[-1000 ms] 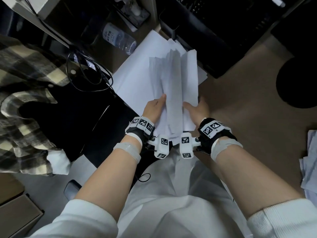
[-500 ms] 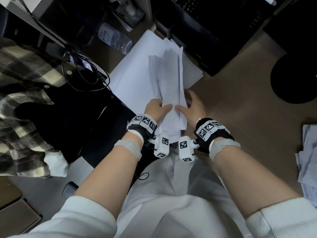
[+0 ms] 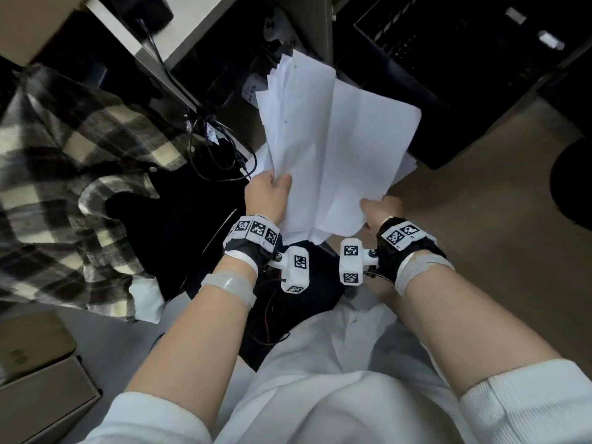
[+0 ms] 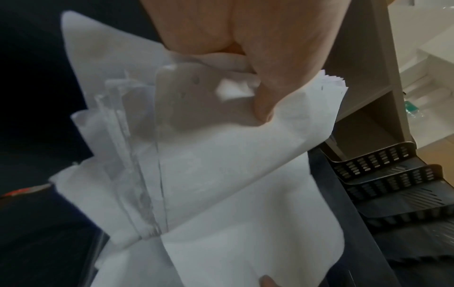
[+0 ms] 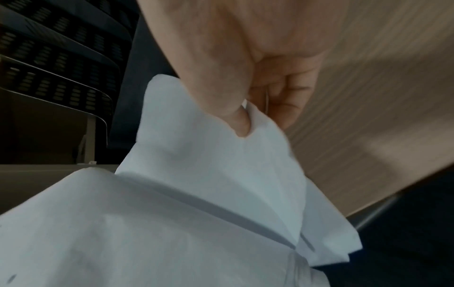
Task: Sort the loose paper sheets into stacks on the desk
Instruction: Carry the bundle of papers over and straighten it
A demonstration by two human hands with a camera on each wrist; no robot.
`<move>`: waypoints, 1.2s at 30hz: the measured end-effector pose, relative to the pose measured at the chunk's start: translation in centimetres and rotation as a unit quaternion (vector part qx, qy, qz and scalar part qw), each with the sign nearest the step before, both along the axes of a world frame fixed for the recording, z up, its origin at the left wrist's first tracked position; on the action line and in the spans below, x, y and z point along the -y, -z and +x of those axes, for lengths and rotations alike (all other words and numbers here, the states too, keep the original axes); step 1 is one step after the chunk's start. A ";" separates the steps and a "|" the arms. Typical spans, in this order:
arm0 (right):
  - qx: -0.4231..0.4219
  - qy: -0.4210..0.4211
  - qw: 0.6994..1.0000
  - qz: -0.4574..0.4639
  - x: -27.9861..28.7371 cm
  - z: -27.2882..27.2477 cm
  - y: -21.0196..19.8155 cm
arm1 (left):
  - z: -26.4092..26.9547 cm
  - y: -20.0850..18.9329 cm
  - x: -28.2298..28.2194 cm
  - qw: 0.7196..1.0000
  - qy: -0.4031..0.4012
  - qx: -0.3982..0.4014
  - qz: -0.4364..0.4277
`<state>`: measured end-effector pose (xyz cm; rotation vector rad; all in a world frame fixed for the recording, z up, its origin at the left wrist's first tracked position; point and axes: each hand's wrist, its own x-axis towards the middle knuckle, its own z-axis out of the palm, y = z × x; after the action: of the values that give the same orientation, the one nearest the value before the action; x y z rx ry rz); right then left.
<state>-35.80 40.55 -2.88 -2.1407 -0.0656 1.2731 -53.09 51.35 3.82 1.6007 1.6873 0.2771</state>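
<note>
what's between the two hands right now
Only the bundle of paper sheets spans the gap: the left hand grips one side, the right hand pinches the other. The head view shows it.

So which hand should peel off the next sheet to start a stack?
The right hand, probably: it pinches only a few white paper sheets at their corner, while the left hand holds the thick white paper bundle.
</note>
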 end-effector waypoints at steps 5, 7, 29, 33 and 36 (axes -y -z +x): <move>-0.083 0.027 0.996 0.016 -2.5 -1.9 1.3 | -1.1 0.2 -1.2 1.000 -0.011 0.015 0.010; -0.114 0.054 0.992 0.028 -3.4 -2.6 1.2 | -1.5 0.6 -1.3 1.000 0.004 0.008 0.009; -0.130 0.039 0.979 0.153 0.1 2.1 -4.9 | 4.4 -1.8 2.3 0.971 0.068 0.202 -0.108; -0.165 0.031 0.965 0.200 4.3 4.1 -7.0 | 7.7 -1.9 5.7 0.951 0.142 0.231 -0.148; -0.161 0.063 0.957 0.234 8.1 5.6 -6.5 | 10.1 -1.3 8.1 0.940 0.201 0.239 -0.135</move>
<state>-30.22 32.45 3.57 -1.4986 -0.0821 1.3568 -42.97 43.23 5.10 1.4806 0.9595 0.1960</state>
